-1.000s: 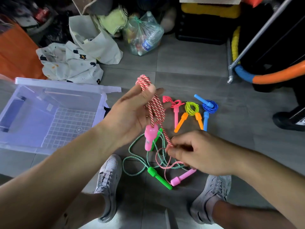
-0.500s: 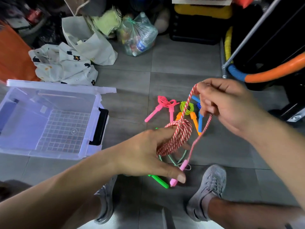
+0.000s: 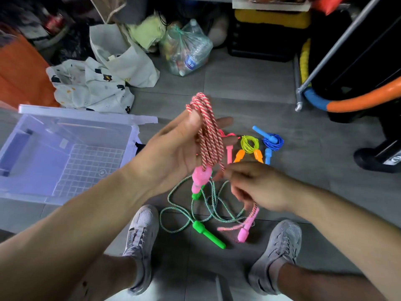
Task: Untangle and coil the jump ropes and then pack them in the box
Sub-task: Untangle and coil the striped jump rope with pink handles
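Grey floor tiles run between your feet and the clutter along the wall, and the open clear box sits to your left with nothing in it yet.

Your left hand is raised in front of you. The striped rope hangs in several loops between its thumb and its nearly straight fingers, with the thumb pressed against the bundle. One pink handle dangles just under the palm. Your right hand has its fingers curled and pinched on the loose tail; it is blurred, so the exact grip is hard to read. The other pink handle sits low by the floor, over the green rope.

This cord looks light, soft and limp, with a woven surface that should grip rather than slide. It will probably hold no shape of its own, so the loops likely spring apart if your thumb lets go. The hard plastic handles are the only stiff parts. They are the best places to grab, and their weight will swing the ends.

The tail seems to cross the green tangle, so it may snag when drawn up. Three coiled ropes lie just beyond.
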`<state>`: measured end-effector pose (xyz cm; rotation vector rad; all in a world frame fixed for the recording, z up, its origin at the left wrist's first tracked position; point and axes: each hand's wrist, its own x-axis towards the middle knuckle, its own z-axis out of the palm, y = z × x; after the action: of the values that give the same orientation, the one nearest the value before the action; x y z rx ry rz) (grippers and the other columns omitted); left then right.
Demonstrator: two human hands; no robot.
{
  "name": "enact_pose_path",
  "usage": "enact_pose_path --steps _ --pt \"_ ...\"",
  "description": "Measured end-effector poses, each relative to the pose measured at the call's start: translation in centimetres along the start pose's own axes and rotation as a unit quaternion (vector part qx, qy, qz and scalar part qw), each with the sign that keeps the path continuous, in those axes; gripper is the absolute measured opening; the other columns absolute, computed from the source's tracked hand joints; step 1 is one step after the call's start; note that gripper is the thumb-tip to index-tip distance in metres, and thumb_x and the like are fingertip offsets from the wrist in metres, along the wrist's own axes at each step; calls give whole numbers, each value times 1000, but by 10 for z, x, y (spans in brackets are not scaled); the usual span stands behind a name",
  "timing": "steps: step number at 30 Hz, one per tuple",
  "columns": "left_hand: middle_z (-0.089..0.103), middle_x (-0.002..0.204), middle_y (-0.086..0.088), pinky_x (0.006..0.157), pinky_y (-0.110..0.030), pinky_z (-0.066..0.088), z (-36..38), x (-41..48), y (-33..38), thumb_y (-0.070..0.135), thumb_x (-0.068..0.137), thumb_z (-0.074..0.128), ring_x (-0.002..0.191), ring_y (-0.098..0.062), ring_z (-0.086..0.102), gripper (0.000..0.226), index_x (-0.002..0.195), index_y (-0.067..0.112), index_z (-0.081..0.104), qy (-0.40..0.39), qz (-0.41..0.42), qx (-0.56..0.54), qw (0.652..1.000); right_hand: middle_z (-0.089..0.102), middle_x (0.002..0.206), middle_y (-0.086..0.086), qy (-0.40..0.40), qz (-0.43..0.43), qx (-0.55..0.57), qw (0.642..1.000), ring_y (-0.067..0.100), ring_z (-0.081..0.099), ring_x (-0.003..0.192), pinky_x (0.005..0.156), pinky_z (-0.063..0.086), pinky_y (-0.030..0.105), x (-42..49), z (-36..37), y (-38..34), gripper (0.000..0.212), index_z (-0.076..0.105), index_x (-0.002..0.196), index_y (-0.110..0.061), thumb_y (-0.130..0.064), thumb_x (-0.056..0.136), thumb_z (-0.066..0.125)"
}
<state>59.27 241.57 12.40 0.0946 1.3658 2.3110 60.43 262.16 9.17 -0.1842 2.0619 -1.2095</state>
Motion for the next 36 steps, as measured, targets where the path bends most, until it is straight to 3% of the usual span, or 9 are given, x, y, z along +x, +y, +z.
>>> enact_pose_path --steps 3,5,7,9,13,20,30,33,36 --pt "59 110 -42 82 -85 36 -6 0 3 53 71 84 90 -68 58 70 125 15 58 16 -20 87 996 41 60 -3 -36 -44 -90 994 16 38 57 57 38 36 -11 3 -6 23 63 88 -25 -36 102 50" --pt "65 69 -22 61 -60 55 -6 -2 -1 33 83 78 57 -45 66 58 125 7 48 -3 -17 197 980 38 61 0 -48 -97 -159 981 11 34 58 59 36 36 -19 -2 -13 31 53 73 -17 -33 99 57" --pt "74 81 2 72 -35 61 -3 -4 -8 19 81 79 74 -17 74 66 133 1 42 -34 -48 269 961 40 60 -1 -50 -126 -147 980 12 35 58 57 35 36 -23 -9 -21 33 53 69 -15 -31 96 63" --pt "71 115 -3 97 -47 54 -4 -4 -13 45 65 92 111 -25 68 89 134 11 47 -70 -79 361 927 45 61 -1 -30 -139 -77 987 14 40 59 56 36 40 -22 -20 -27 27 61 68 -21 -32 93 65" --pt "69 114 12 97 -38 54 -7 -13 -25 46 60 94 110 -4 65 75 123 29 57 -113 -130 472 865 52 54 -7 42 -161 10 986 9 47 52 51 42 23 -20 -43 -33 19 66 77 -12 -17 96 65" --pt "63 119 -30 90 -39 57 4 -15 -25 10 75 81 106 -39 67 57 125 6 53 -186 -183 222 939 55 53 -7 164 -118 97 975 7 50 48 52 46 23 -2 -47 -16 17 67 74 -14 -29 80 71" --pt "45 145 -31 109 -61 37 -7 -3 -7 55 72 82 122 -46 55 102 153 16 33 -107 -92 -98 985 59 65 4 27 -37 93 995 21 56 59 60 51 44 3 -12 1 20 72 87 -27 -33 98 55" --pt "51 143 -27 98 -57 51 -5 2 -1 61 66 82 118 -44 61 81 131 19 58 -21 -41 -77 996 61 65 -1 -5 -15 24 1000 19 57 59 65 52 57 0 -2 6 24 70 99 -20 -30 104 50" --pt "43 110 -55 62 -83 36 -7 1 -5 64 77 72 75 -72 49 80 122 3 48 -5 -40 6 999 59 62 -4 -33 -17 -16 999 18 56 62 67 54 54 -2 3 4 21 69 100 -25 -38 100 53"
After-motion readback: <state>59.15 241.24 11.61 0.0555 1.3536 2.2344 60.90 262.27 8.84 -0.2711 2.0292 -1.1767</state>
